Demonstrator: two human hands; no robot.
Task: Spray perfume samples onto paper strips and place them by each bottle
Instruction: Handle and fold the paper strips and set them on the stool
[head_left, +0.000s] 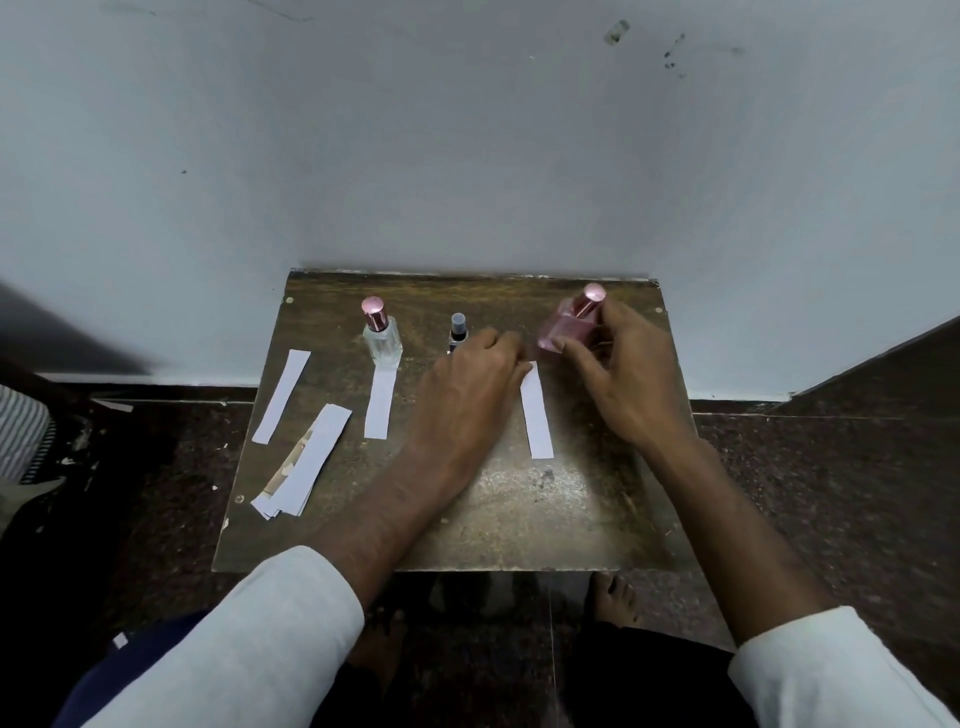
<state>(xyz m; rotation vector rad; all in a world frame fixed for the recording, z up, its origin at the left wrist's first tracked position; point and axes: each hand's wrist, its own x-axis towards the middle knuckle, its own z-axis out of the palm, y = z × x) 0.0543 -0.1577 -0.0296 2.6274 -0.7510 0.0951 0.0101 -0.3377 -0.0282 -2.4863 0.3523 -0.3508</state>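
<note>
Setting the pink perfume bottle (566, 325) down upright near the table's (519, 519) far right corner, the right hand (618, 374) grips it with curled fingers; the left hand (467, 384) pinches the paper strip's (537, 415) far end—lay it just beside that bottle.

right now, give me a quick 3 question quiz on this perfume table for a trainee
1. True or false: the right hand grips the pink glass perfume bottle with the pink cap.
2. Which bottle has a white paper strip lying right in front of it? A: the clear glass bottle with the pink cap. B: the small dark bottle with the grey cap.
3. Fill in: the loose stack of white paper strips lies near the table's ___ edge.

Key: 1 true; 2 A; 3 left.
</note>
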